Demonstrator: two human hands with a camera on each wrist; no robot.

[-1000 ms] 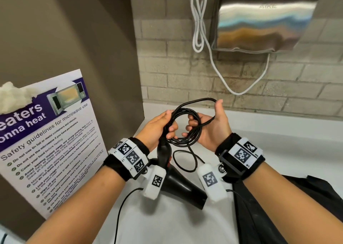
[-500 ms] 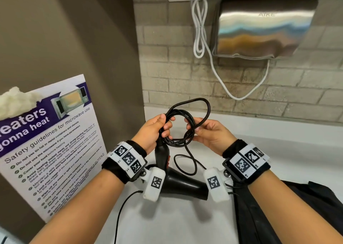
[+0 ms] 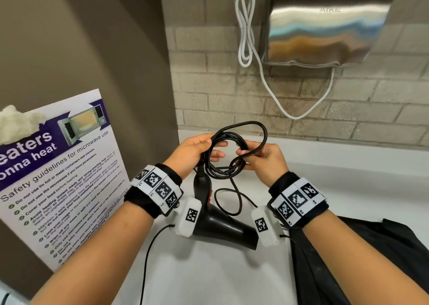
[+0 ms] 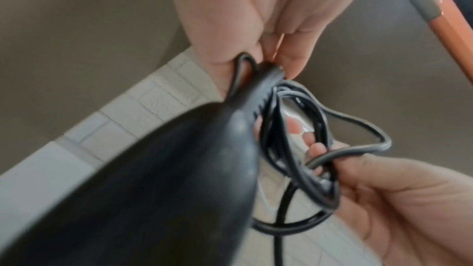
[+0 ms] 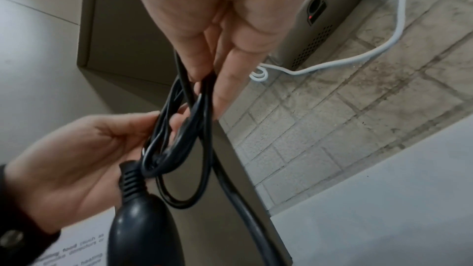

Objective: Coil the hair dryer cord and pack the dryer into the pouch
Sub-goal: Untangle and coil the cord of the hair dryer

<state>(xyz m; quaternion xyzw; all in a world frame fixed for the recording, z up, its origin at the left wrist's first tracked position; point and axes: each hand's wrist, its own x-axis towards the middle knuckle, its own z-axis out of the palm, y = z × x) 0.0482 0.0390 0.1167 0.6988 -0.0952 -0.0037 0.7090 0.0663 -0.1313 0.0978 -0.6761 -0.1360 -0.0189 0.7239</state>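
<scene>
A black hair dryer (image 3: 222,223) hangs nozzle-down over the white counter (image 3: 209,276), its handle (image 4: 143,179) (image 5: 143,232) pointing up. Its black cord (image 3: 226,163) is gathered in several loops above the handle. My left hand (image 3: 192,153) grips the loops where the cord leaves the handle (image 4: 243,72). My right hand (image 3: 262,158) pinches the newest, widest loop (image 3: 262,130) (image 5: 202,86) against the bundle. A loose length of cord (image 3: 228,202) hangs below. The black pouch (image 3: 359,258) lies on the counter at the lower right, partly under my right arm.
A steel hand dryer (image 3: 325,26) with a white cable (image 3: 246,37) is mounted on the brick wall ahead. A microwave safety poster (image 3: 58,177) leans on the brown panel at the left. A thin black wire (image 3: 148,258) trails from my left wrist.
My right hand has brought the newest loop down from the right and closed its fingers on it against the bundle. The left hand keeps its grip; the view has shifted slightly.
</scene>
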